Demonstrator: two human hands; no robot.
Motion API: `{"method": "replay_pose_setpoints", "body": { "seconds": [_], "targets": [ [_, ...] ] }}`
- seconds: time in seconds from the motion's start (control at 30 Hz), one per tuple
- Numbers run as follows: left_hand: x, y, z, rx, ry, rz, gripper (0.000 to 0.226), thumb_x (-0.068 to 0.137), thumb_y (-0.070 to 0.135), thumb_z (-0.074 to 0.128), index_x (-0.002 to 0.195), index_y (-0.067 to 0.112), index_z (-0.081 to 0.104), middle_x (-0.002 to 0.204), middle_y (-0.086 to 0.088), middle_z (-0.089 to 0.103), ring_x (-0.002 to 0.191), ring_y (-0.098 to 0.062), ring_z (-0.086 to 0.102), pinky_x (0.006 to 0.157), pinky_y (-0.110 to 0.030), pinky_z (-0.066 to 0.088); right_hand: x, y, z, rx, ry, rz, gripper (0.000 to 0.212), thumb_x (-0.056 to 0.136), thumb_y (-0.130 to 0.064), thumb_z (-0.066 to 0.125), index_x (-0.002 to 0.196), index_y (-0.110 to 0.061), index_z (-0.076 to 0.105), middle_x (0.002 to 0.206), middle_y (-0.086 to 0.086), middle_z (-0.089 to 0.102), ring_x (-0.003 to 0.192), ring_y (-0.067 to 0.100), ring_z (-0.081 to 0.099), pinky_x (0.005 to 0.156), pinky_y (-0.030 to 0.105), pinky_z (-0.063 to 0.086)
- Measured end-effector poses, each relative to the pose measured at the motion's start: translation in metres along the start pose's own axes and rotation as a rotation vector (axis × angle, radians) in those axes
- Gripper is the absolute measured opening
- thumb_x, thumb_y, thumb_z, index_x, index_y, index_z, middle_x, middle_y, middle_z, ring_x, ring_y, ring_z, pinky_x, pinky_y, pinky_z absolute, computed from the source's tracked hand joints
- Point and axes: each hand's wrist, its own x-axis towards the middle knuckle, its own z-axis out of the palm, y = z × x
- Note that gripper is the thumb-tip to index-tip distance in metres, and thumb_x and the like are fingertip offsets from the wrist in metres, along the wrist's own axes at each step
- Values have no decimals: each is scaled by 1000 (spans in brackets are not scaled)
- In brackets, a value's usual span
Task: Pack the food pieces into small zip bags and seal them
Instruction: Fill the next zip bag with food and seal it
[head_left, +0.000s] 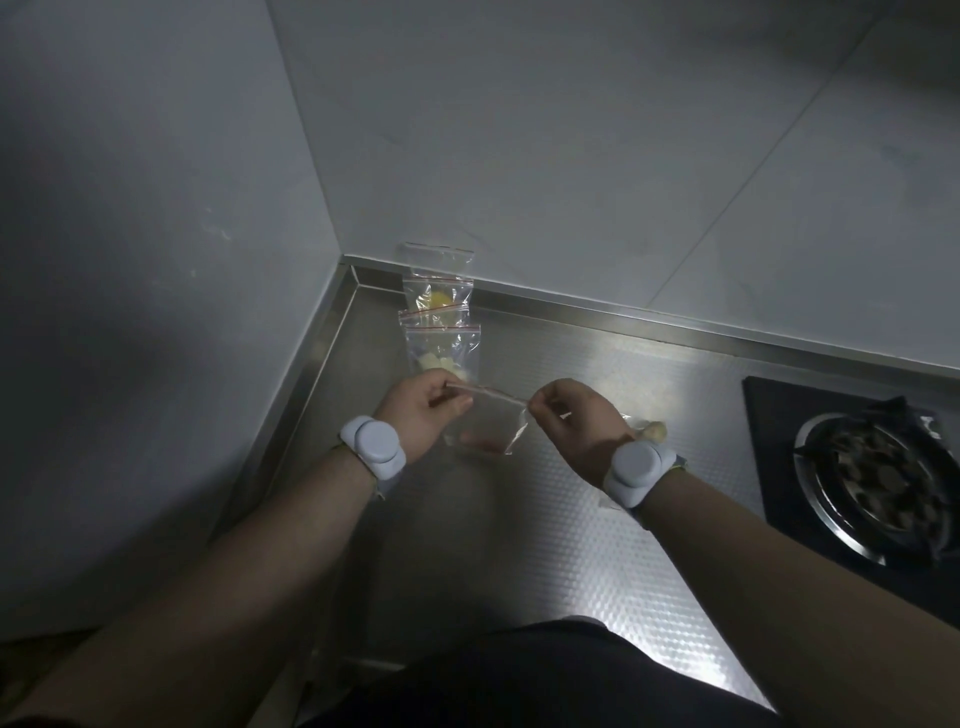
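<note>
A small clear zip bag with a red-lined top hangs between my hands above the steel counter. My left hand pinches the left end of its zip strip. My right hand pinches the right end. The bag looks empty, though its inside is hard to make out. Behind it, toward the corner, lie filled zip bags: one with pale food pieces, one with a yellow piece. Loose pale food pieces peek out to the right of my right wrist, partly hidden by it.
The steel counter has a raised rim along grey tiled walls at the left and back. A black gas hob with a burner sits at the right. An empty bag leans on the back wall. Grey bands sit on both wrists.
</note>
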Motion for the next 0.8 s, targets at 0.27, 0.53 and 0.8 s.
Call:
{"method": "replay_pose_setpoints", "body": {
  "seconds": [0.27, 0.53, 0.8],
  "targets": [
    [8, -10, -12, -166, 2, -90, 23, 90, 12, 60, 81, 32, 64, 84, -1, 76, 80, -22, 73, 71, -35, 57, 19, -11, 14, 75, 36, -10, 12, 88, -27, 59, 99, -25, 60, 95, -8, 62, 80, 6, 59, 74, 20, 47],
    [20, -19, -20, -208, 67, -170, 15, 91, 9, 59, 87, 23, 63, 81, -1, 75, 69, -22, 73, 53, -30, 56, 41, -22, 17, 117, 12, 6, 15, 87, -19, 59, 102, -23, 60, 97, -6, 62, 82, 7, 59, 68, 15, 46],
    [45, -35, -22, -74, 220, -227, 8, 85, 14, 62, 85, 22, 65, 80, 3, 73, 76, -17, 72, 67, -31, 58, 48, -14, 21, 90, -25, 18, 19, 87, -17, 56, 103, -27, 59, 100, -8, 60, 83, 6, 58, 72, 24, 51]
  ]
}}
